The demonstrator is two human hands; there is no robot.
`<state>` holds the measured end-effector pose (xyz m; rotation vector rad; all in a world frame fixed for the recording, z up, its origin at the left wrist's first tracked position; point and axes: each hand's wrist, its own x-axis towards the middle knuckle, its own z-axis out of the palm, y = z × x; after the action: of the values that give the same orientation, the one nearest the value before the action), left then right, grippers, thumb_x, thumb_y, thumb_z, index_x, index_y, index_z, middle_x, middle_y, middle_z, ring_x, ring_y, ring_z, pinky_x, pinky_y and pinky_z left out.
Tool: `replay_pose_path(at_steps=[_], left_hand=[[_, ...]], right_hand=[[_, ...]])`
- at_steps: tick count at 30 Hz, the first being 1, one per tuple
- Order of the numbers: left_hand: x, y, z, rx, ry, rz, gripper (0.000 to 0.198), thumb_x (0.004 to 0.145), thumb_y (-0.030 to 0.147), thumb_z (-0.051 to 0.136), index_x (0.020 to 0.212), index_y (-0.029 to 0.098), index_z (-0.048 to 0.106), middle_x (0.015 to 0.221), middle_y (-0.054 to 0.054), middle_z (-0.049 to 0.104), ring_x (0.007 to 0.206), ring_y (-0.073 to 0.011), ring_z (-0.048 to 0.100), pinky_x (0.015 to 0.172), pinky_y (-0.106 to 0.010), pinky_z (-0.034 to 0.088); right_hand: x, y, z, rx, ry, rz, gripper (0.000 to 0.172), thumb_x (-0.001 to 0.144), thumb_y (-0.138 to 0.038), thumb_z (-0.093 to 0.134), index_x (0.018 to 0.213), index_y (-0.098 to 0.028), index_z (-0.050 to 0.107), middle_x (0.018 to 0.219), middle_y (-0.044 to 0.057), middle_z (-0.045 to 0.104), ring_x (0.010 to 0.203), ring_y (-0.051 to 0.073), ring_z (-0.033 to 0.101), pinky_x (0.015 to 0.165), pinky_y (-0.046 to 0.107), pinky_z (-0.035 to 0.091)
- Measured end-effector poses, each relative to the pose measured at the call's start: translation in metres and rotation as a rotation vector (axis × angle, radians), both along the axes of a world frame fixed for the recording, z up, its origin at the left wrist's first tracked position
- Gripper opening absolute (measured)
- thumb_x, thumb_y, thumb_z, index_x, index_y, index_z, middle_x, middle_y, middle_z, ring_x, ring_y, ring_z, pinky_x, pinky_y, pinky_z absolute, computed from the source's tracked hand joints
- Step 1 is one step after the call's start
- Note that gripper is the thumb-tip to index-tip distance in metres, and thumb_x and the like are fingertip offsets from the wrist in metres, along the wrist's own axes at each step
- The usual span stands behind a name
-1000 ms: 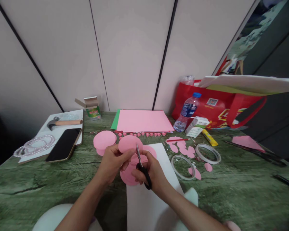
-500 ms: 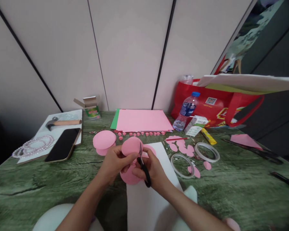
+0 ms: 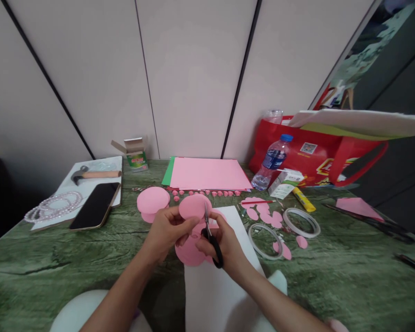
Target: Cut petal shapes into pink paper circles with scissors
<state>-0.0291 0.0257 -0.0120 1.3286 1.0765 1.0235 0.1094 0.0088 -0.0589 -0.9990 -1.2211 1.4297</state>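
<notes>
Pinched between the thumb and fingers of my left hand (image 3: 171, 230) is a round piece of pink paper (image 3: 192, 206). My right hand (image 3: 224, 242) grips a pair of scissors (image 3: 212, 240) with black handles, blades pointing away from me and lying at the right edge of the round. Under both hands, more pink paper rounds (image 3: 190, 252) rest on a long white sheet (image 3: 210, 295). To the left sits a stack of pink rounds (image 3: 152, 199). Behind the hands runs a row of small pink curled pieces (image 3: 219, 193).
Pink sheets (image 3: 210, 173) lie at the back. On the right are tape rolls (image 3: 301, 222), paper scraps (image 3: 263, 214), a glue stick (image 3: 303, 199), a water bottle (image 3: 272, 161) and a red bag (image 3: 297, 143). A phone (image 3: 96, 206), hammer (image 3: 97, 174) and beads (image 3: 55, 205) lie left.
The whole view has shifted slightly, so things appear a little further right. The scissors have moved slightly along the edge of the held round; both hands keep their grips.
</notes>
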Motion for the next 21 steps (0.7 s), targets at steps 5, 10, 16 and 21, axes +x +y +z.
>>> replay_pose_path(at_steps=[5,10,16,21], left_hand=[[-0.001,0.0,0.001,-0.015,-0.028,0.001,0.02,0.068,0.03,0.06,0.061,0.013,0.052,0.04,0.008,0.041,0.032,-0.0024,0.032,0.032,-0.015,0.024],[-0.002,0.0,0.005,0.01,-0.053,0.048,0.022,0.07,0.028,0.059,0.057,0.014,0.047,0.038,0.008,0.043,0.031,-0.0025,0.034,0.031,-0.015,0.024],[0.003,-0.001,0.006,-0.025,-0.159,0.017,0.017,0.072,0.029,0.055,0.064,0.016,0.048,0.047,0.006,0.05,0.031,-0.0041,0.04,0.03,-0.016,0.027],[0.006,-0.003,0.004,0.013,-0.081,0.047,0.022,0.069,0.03,0.059,0.057,0.014,0.051,0.041,0.007,0.046,0.03,-0.0038,0.037,0.031,-0.017,0.026]], right_hand=[[-0.001,0.0,0.002,-0.013,-0.032,-0.033,0.053,0.058,-0.03,0.068,0.101,-0.02,0.038,0.044,-0.01,0.048,0.036,0.007,0.04,0.037,0.016,0.03],[-0.002,-0.004,0.017,-0.074,-0.094,-0.06,0.057,0.054,-0.029,0.069,0.099,-0.017,0.037,0.043,-0.008,0.052,0.034,0.008,0.042,0.035,0.017,0.032],[-0.006,-0.005,0.012,-0.05,-0.069,-0.009,0.054,0.056,-0.03,0.069,0.098,-0.019,0.036,0.04,-0.011,0.048,0.033,0.008,0.042,0.036,0.017,0.032],[-0.006,-0.006,0.005,-0.026,-0.069,0.04,0.055,0.056,-0.027,0.07,0.099,-0.019,0.036,0.042,-0.011,0.047,0.036,0.009,0.043,0.038,0.019,0.035]])
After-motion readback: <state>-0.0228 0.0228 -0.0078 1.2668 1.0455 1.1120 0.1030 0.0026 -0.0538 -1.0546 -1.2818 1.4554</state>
